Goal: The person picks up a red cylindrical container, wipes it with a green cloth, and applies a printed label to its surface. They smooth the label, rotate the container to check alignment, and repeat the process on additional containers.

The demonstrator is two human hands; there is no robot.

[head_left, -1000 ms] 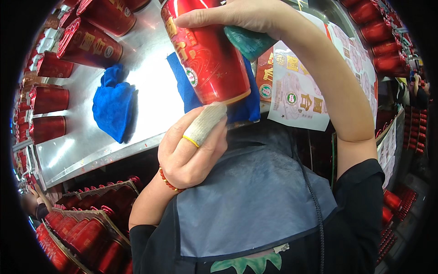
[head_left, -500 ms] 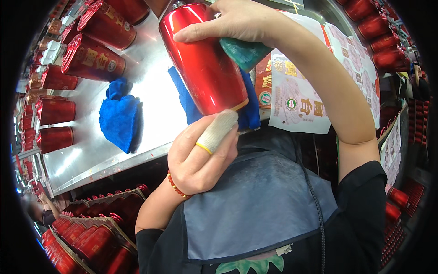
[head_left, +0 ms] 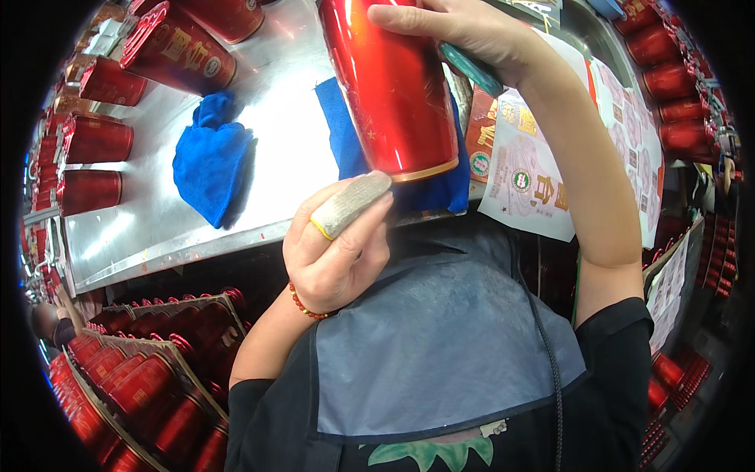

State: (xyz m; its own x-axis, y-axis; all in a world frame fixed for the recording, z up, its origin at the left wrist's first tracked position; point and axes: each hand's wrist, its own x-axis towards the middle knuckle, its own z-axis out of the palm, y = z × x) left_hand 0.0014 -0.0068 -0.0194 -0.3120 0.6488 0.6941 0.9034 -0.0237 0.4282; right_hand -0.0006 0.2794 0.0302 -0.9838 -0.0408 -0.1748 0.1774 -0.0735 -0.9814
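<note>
"where's the red bottle (head_left: 401, 94)?"

"at twelve o'clock, over the flat blue cloth (head_left: 336, 130) on the table (head_left: 141, 212). the right hand (head_left: 480, 35) has its fingers wrapped round it, a green pad (head_left: 472, 69) by the palm."

"and the left hand (head_left: 338, 244)?"

"at the bottle's seven o'clock, fingers curled, the sleeved one at its base. whether they grip it, i can't tell. a bunched blue cloth (head_left: 208, 173) lies at ten, a printed sheet (head_left: 519, 193) at two."

Downward view from head (wide fisheye)
</note>
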